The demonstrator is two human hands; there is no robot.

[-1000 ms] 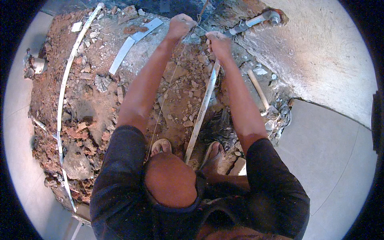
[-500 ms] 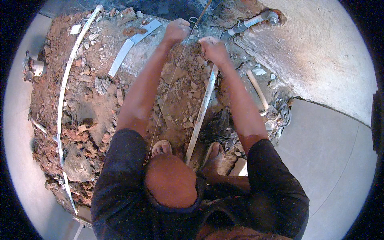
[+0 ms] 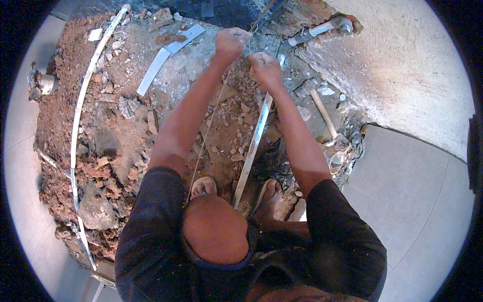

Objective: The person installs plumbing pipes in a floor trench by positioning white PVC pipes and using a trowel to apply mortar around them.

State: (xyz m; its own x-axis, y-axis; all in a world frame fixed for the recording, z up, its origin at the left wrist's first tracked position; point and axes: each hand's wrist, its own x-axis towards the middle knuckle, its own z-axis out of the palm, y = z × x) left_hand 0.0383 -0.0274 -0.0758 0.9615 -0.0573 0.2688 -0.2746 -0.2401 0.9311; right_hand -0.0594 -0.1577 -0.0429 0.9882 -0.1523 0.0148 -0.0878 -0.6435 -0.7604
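Observation:
My left hand [image 3: 232, 41] is closed in a pinch on a thin string [image 3: 216, 103], which runs down between my arms toward my left foot. Just beyond its fingers a small loop of the string [image 3: 253, 27] hangs by a thin brown rod or cord [image 3: 265, 14]. Slightly nearer and to the right, my right hand [image 3: 265, 70] is closed too, its fingertips on a short stretch of the string below the loop. Partly hidden under that hand and wrist, a long pale bar or pipe [image 3: 254, 143] slants down between my feet.
Rubble and soil surround my feet. A white pipe [image 3: 78, 116] curves along the left, near grey strips [image 3: 162, 60]. At right lie a wooden-handled hammer [image 3: 324, 113] and black plastic [image 3: 271, 163]. A pipe with an elbow [image 3: 317, 31] emerges by the wall [image 3: 402, 65]. Tiles [image 3: 397, 186] border the rubble.
My left hand has shifted right, closer to the right hand. My right hand has dipped slightly nearer. The string loop has moved a little to the right.

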